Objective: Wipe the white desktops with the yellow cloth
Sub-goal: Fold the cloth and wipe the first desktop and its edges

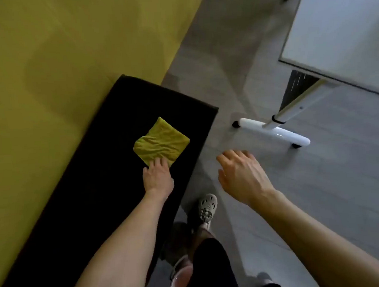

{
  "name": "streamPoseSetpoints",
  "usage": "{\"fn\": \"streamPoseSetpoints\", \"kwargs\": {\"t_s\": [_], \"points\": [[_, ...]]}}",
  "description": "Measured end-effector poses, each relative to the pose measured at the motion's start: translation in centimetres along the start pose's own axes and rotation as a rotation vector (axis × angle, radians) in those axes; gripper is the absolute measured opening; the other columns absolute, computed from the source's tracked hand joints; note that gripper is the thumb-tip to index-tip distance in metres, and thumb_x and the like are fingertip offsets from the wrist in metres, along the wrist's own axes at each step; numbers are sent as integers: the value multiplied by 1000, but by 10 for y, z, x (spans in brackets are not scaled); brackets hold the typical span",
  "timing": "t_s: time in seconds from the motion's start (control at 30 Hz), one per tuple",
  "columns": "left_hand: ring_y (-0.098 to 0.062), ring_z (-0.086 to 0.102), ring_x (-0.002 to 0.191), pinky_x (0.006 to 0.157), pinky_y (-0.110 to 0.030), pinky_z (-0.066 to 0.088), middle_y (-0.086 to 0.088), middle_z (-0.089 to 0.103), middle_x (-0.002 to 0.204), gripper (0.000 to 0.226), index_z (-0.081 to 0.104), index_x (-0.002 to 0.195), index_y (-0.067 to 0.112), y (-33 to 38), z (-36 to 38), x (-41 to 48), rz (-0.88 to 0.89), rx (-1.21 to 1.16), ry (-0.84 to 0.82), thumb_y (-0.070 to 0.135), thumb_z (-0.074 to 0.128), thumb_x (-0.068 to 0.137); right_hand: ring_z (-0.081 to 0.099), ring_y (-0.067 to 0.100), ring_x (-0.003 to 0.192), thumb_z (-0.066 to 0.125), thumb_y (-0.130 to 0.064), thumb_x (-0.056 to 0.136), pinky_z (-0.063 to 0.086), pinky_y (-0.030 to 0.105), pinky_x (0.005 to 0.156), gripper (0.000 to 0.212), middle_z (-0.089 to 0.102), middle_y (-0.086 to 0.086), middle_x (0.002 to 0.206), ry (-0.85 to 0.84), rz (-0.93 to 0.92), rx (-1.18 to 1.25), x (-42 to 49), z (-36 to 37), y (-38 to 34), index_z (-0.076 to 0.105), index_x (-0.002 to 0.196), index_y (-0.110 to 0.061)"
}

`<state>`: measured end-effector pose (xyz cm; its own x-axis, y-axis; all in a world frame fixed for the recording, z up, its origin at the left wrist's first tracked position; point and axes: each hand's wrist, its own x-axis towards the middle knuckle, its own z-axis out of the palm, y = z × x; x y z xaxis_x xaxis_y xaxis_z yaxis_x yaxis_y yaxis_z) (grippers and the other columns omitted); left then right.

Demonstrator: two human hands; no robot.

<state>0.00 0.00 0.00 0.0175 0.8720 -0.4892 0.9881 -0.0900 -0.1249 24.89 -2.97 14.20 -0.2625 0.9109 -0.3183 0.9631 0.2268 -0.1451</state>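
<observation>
Left grip stretched forward, fingers extended — right grip hovering palm-down, relaxed

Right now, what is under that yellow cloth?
The cloth lies on a black bench. The left hand touches its near corner. Whatever might lie between cloth and bench is covered.

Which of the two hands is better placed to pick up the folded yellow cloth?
The left hand: it touches the near corner of the folded yellow cloth on the black bench. The right hand hangs open over the grey floor.
</observation>
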Motion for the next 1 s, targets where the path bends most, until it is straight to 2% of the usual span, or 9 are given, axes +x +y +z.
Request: {"fn": "streamPoseSetpoints", "kwargs": {"t_s": [0.1,0.23,0.5,0.67,0.8,0.87,0.9,0.97,1.0], "points": [[-28,55,124,95,-43,53,-5,55,137,58,46,144,16,-9,10,21,2,14,62,29,68,93,68,31,107,56,-28,104,53,43,99,25,69,6,120,-35,39,34,14,11,2,69,123,-17],[-27,66,106,80,-40,57,-3,66,117,22,61,118,18,-18,-9,40,100,18,89,14,66,97,68,30,109,55,-28,106,54,43,101,27,69,6,124,-99,84,26,7,6,3,68,127,-17],[-27,67,83,70,-38,52,-2,64,95,10,68,99,19,-18,-157,-4,280,-129,117,15,63,91,63,28,127,64,-29,105,53,42,108,44,64,7,139,-54,165,165,-27,-52,10,59,146,-16],[-22,69,86,75,-37,56,7,69,92,16,67,95,28,19,-266,-42,576,-236,27,34,67,80,18,26,166,83,-31,90,32,49,130,109,18,4,181,23,192,277,-51,-98,24,13,174,-25],[-22,70,87,73,-37,54,6,72,94,31,69,96,28,83,-332,-60,849,-215,53,43,58,71,-13,15,167,76,-11,88,11,60,135,125,-12,-10,182,127,218,241,-70,-136,65,-14,172,-34],[-21,68,87,73,-35,52,7,70,94,32,68,97,28,122,-361,-64,965,-180,74,44,57,71,-6,16,169,77,-14,89,6,65,134,118,6,-8,182,154,253,248,-82,-153,91,-3,174,-32],[-20,68,88,73,-35,52,8,69,95,32,69,98,29,141,-375,-65,1003,-164,81,43,58,72,9,21,169,77,-18,90,8,68,132,103,28,-4,177,180,272,273,-88,-158,106,17,173,-31],[-19,67,88,74,-35,54,10,69,98,28,71,101,30,178,-402,-63,1064,-147,100,40,63,76,49,33,147,74,-23,93,21,70,128,45,66,4,136,261,317,298,-100,-168,138,64,137,-27],[-19,67,89,74,-35,54,11,69,98,26,72,102,30,196,-413,-61,1092,-142,107,38,65,78,60,34,129,74,-26,93,30,67,124,23,69,4,115,288,359,301,-108,-177,155,72,116,-24]]}}
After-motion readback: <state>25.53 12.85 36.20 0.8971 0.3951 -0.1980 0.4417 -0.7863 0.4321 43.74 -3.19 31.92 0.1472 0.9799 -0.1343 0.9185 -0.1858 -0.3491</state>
